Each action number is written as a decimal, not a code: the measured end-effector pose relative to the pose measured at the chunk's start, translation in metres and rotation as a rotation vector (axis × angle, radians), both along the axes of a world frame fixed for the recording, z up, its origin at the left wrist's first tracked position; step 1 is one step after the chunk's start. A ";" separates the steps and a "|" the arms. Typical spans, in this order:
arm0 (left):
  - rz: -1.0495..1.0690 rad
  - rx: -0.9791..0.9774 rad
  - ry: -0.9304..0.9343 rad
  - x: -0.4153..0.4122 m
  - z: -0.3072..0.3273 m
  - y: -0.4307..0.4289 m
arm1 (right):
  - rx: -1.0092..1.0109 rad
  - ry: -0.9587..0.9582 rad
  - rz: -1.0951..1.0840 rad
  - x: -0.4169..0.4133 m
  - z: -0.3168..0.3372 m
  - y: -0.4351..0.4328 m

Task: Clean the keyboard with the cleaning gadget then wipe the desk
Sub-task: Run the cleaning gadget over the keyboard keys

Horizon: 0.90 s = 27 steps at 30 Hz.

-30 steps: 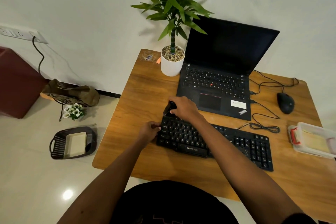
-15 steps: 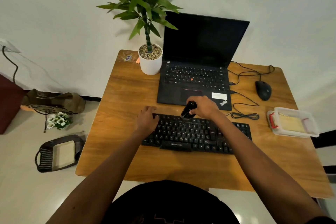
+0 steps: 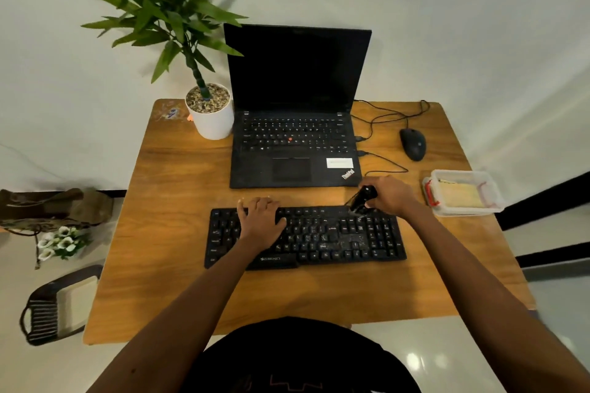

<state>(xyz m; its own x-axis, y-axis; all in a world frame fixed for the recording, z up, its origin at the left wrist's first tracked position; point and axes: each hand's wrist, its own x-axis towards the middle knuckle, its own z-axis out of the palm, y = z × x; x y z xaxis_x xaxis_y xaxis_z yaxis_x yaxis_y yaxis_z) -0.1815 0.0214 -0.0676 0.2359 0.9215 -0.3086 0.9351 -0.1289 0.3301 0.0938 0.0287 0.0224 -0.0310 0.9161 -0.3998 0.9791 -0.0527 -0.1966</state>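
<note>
right grip [image 3: 388, 196]: clasps small black cleaning gadget [image 3: 362, 198]
left grip [image 3: 258, 220]: spread on flat black keyboard [image 3: 335, 239]
progress: keys likely underway; brown wooden desk [image 3: 166, 233] unwiped

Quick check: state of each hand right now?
Left hand: open, fingers flat on the keyboard.
Right hand: gripping the cleaning gadget at the keyboard's top edge.

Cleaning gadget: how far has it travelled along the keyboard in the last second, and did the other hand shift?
The right hand, gripping the cleaning gadget, swept it along the back row of the keyboard from the left corner to the right part. The left hand left the keyboard's left edge and now lies flat on the left keys. The laptop and mouse stayed put.
</note>
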 end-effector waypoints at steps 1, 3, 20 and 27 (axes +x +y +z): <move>-0.003 0.003 0.002 0.002 0.000 0.000 | 0.001 -0.020 -0.023 0.012 0.001 -0.003; -0.009 0.003 0.007 0.006 0.000 0.001 | 0.008 -0.026 -0.083 0.033 0.001 -0.010; 0.419 0.141 -0.286 -0.066 0.002 -0.017 | 0.145 0.604 -0.405 -0.049 0.014 -0.004; 0.636 -0.022 -0.446 -0.121 -0.013 -0.046 | 0.064 0.609 -0.053 -0.149 -0.004 0.012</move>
<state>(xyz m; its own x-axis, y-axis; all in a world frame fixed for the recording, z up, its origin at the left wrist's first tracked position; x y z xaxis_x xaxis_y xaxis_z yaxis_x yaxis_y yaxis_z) -0.3026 -0.0247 -0.0811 -0.2299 0.9161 -0.3286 0.6049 0.3990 0.6891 -0.0555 0.0407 0.0188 -0.1904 0.9442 -0.2687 0.6865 -0.0676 -0.7239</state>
